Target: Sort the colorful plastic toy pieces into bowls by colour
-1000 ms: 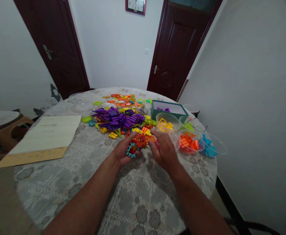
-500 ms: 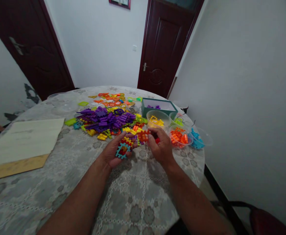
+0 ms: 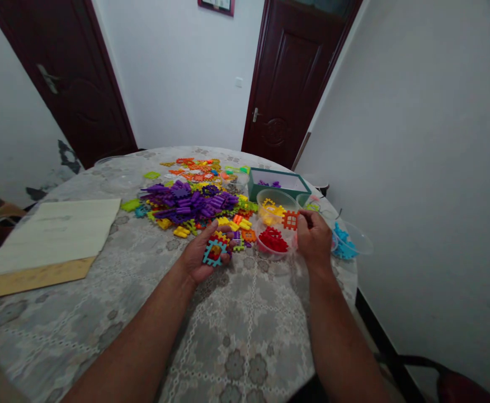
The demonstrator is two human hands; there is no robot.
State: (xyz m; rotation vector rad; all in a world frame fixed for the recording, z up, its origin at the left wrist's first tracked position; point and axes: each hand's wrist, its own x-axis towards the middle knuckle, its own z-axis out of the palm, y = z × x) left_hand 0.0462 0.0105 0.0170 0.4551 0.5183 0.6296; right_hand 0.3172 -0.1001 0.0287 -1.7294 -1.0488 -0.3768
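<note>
My left hand [image 3: 198, 258] is curled, palm up, around a small stack of square plastic building pieces [image 3: 215, 252], blue on top with yellow and red showing behind. Pinched in my right hand [image 3: 314, 238] is an orange window-shaped building piece [image 3: 290, 220]. It is held up over the clear bowls. Just below it sits a bowl of red pieces [image 3: 273, 239], and behind that a bowl of yellow pieces [image 3: 272, 211]. My right hand hides most of another bowl. Left of the bowls spreads a heap of mostly purple pieces [image 3: 190, 201].
A green-edged box [image 3: 278, 184] with a few purple pieces stands behind the bowls. At the right edge is a bowl of blue pieces [image 3: 344, 243]. Orange flat pieces [image 3: 197, 169] lie at the back. A paper sheet [image 3: 56, 232] covers the table's left side.
My right hand has moved right with the orange piece, from near my left hand to over the bowls, uncovering the red bowl. My left hand keeps its stack. The view has shifted slightly.
</note>
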